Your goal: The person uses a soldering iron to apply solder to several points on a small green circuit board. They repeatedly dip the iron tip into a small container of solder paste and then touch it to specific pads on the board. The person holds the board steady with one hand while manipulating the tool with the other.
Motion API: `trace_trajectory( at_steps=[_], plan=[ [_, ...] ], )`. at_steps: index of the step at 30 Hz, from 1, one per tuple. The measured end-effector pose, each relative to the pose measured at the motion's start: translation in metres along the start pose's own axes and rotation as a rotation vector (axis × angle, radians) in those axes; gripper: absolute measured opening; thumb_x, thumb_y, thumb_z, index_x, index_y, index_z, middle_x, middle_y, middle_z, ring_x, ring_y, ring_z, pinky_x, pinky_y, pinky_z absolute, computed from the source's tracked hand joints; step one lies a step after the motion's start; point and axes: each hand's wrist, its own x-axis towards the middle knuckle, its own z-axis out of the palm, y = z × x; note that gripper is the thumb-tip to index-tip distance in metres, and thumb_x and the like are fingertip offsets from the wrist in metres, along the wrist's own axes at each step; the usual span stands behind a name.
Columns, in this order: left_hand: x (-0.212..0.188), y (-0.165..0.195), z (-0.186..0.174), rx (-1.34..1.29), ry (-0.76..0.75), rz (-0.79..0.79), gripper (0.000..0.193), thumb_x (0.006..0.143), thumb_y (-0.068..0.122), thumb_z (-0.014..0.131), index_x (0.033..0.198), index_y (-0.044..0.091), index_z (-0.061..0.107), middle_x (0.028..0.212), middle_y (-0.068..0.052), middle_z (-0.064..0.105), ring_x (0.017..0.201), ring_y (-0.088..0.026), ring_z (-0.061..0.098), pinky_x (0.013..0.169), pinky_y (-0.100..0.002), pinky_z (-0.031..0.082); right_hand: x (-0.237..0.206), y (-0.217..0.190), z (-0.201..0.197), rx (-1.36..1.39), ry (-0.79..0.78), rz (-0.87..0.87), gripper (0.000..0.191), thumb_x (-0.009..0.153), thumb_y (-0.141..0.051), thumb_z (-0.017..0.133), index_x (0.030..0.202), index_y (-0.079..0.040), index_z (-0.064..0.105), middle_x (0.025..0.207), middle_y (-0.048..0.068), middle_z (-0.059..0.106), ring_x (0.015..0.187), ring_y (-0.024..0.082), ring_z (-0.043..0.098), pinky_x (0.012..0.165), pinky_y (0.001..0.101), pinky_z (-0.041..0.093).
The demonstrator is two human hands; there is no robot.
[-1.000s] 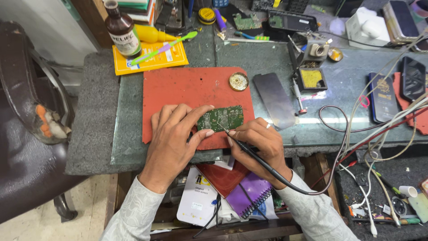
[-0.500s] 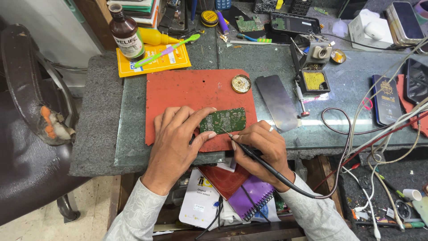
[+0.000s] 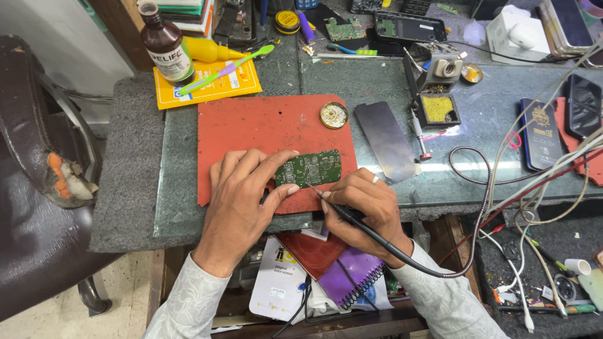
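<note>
Still same — left hand [image 3: 242, 204] fingers pressed on circuit board [image 3: 309, 168], right hand [image 3: 364, 204] fingers clamped on soldering iron [image 3: 342, 212].

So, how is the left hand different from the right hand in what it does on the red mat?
The left hand lies spread, fingers pressing the green circuit board flat; the right hand is curled, gripping a black soldering iron like a pen. The left hand holds no tool; the right hand's tool trails a cable. Both meet at the board on the red mat.
</note>
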Motion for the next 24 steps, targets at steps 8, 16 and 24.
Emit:
trace_trajectory(
  at_steps=[8,16,24],
  plan=[
    [0.0025,0.0027,-0.0018,-0.003,-0.004,-0.002,0.046,0.085,0.029,0.077,0.129,0.017,0.069,0.088,0.001,0.059,0.095,-0.021,0.053,0.091,-0.041,0.037,0.0021,-0.0018,-0.0025,-0.001,0.004,-0.012,0.017,0.072,0.0,0.078,0.085,-0.003,0.067,0.084,0.006,0.072,0.078,0.022,0.067,0.07,0.0335,0.051],
    [-0.0001,-0.0014,0.0009,0.002,-0.005,-0.005,0.046,0.085,0.029,0.077,0.129,0.017,0.069,0.089,0.001,0.058,0.095,-0.022,0.053,0.091,-0.041,0.036,-0.0013,0.0017,0.0003,0.002,-0.004,-0.013,0.018,0.072,0.0,0.078,0.085,-0.003,0.068,0.084,0.006,0.07,0.078,0.022,0.066,0.07,0.0342,0.051],
    [0.0025,0.0004,-0.0013,-0.002,-0.002,-0.003,0.046,0.085,0.029,0.077,0.129,0.017,0.069,0.089,0.001,0.058,0.095,-0.022,0.053,0.091,-0.041,0.036,0.0013,0.001,-0.0008,0.027,0.007,0.001,0.016,0.073,0.0,0.078,0.084,-0.003,0.067,0.084,0.006,0.071,0.077,0.021,0.066,0.069,0.0331,0.05]
  ],
)
